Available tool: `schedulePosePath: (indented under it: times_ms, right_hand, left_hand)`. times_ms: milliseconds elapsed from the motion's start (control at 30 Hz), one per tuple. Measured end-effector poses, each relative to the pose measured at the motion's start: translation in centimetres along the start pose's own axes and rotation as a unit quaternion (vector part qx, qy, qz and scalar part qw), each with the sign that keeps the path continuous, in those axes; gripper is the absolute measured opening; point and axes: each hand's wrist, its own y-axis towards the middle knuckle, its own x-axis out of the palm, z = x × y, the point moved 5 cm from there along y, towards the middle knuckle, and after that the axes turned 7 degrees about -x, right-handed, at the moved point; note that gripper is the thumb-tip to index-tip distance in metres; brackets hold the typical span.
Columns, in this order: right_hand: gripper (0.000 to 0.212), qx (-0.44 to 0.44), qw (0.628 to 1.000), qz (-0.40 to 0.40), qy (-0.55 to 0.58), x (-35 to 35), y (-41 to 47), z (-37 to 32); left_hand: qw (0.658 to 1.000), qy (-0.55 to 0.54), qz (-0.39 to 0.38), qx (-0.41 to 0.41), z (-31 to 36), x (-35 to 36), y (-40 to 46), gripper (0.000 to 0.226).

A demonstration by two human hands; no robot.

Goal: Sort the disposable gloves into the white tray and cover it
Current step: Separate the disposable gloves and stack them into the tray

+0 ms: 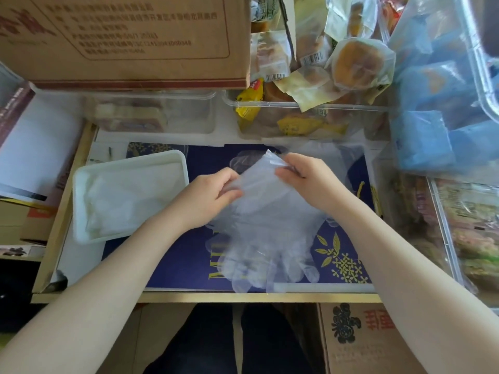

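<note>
both hands on the thin clear plastic disposable gloves [266, 225], a loose translucent stack over the dark blue gold-flowered worktop [337, 255]. left hand [209, 197] pinched on the cuff end at its left corner, right hand [303, 174] pinched on the same cuff at the upper right corner, hands apart with the cuff stretched between them. long axis of the stack running from the cuff, far from the body, down to the glove fingers, splayed near the worktop's front edge. hard to tell how many gloves in the stack.

shallow white rectangular foam tray [78, 190] lying to the left of the gloves, just beside the left hand, its long side running left to right, with some clear gloves already inside by the look of it. left hand clearly the nearer one; right hand well apart from the tray, with the whole stack between. likely call: a leftward carry, with the stack probably needing a fold or a turn to sit along the tray.

path over the blue surface between stack and tray open. clear plastic bins of wrapped pastries [305, 114] behind, brown cardboard box [129, 39] at the back left, blue packets in a clear bag [432, 109] to the right, all off the route. no lid picked out with certainty; possibly the clear sheet behind the right hand, too faint to say.
</note>
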Motion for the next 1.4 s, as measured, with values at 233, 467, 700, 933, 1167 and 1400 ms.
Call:
schedulePosePath:
  times_ms: [233,467,700,933,1167,1400]
  right_hand:
    - [0.028,0.091,0.989,0.056,0.098,0.2,-0.9,1.2]
    - [0.040,0.094,0.985,0.094,0.113,-0.1,-0.6,0.0]
    - [0.027,0.047,0.969,-0.021,0.243,-2.0,-2.9,2.6]
    - [0.048,0.238,0.747,0.112,0.611,-0.2,-5.3,4.2]
    - [0.013,0.242,0.818,-0.066,0.518,2.1,-5.7,4.1]
    - [0.016,0.188,0.831,-0.073,0.518,2.6,-5.9,4.2]
  left_hand:
    - [0.995,0.064,-0.052,-0.060,-1.5,-0.1,0.3,0.023]
    - [0.998,0.066,0.016,-0.010,3.5,1.5,2.2,0.029]
    - [0.942,-0.332,-0.003,-0.051,3.6,0.1,1.6,0.011]
    - [0.906,-0.409,0.032,-0.106,2.8,-0.1,1.7,0.013]
    - [0.976,-0.190,-0.027,-0.102,1.4,1.1,2.1,0.017]
    - [0.937,-0.345,-0.002,-0.049,2.3,0.0,2.5,0.019]
